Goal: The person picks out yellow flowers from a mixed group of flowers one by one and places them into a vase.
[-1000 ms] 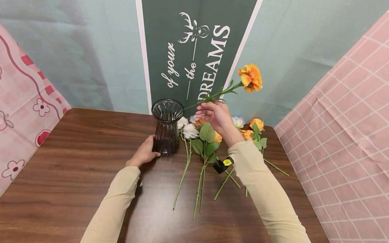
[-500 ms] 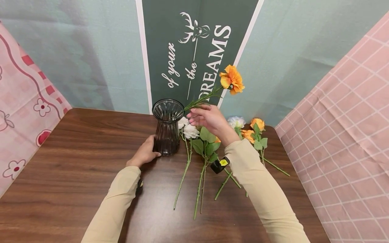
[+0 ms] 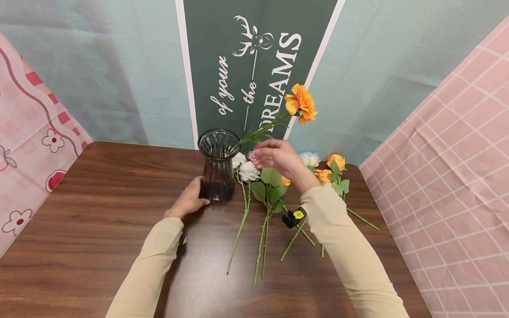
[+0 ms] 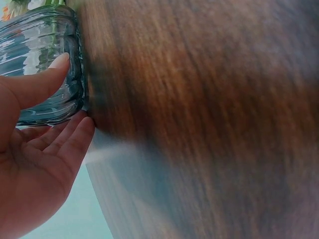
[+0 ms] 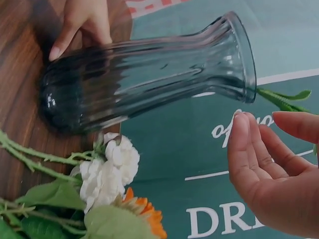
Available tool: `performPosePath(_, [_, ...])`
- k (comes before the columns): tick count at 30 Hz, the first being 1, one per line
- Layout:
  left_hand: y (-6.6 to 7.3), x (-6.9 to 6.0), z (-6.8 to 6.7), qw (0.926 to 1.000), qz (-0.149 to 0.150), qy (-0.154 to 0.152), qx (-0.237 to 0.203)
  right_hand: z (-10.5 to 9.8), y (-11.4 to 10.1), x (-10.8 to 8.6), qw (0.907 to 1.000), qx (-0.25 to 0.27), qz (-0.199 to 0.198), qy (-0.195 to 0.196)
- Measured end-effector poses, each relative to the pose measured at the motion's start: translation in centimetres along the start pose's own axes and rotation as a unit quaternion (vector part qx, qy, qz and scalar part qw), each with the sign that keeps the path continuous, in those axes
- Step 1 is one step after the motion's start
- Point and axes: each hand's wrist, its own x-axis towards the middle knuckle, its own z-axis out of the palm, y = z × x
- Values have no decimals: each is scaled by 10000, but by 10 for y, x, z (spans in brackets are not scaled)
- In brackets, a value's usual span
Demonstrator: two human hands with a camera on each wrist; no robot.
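A ribbed smoky glass vase stands upright on the table. My left hand holds it low on its left side; in the left wrist view the thumb lies over the glass and the fingers bend around its base. An orange flower leans out over the vase's right rim, its stem running into the mouth. Just below that stem is my right hand, its fingers loosely bent. In the right wrist view this hand has nothing between thumb and fingers, beside the vase mouth.
White flowers lie right of the vase, their stems toward me. Beside them are green leaves and, farther right, a pale bluish flower and orange roses. A printed cloth hangs behind the table.
The orange flower has moved left, its stem sliding deeper into the vase. My right hand has let go of the stem and drawn slightly right and down. The left hand has stayed put.
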Motion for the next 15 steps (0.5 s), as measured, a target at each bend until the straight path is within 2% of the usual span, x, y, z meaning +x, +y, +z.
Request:
performPosePath(7, [0,1,0,10000,-3,19,-8,-15,15,-4,9990,-405,173,106])
performPosePath(15, [0,1,0,10000,-22,14,-37,-35,51,-9,9943,-818,569,376])
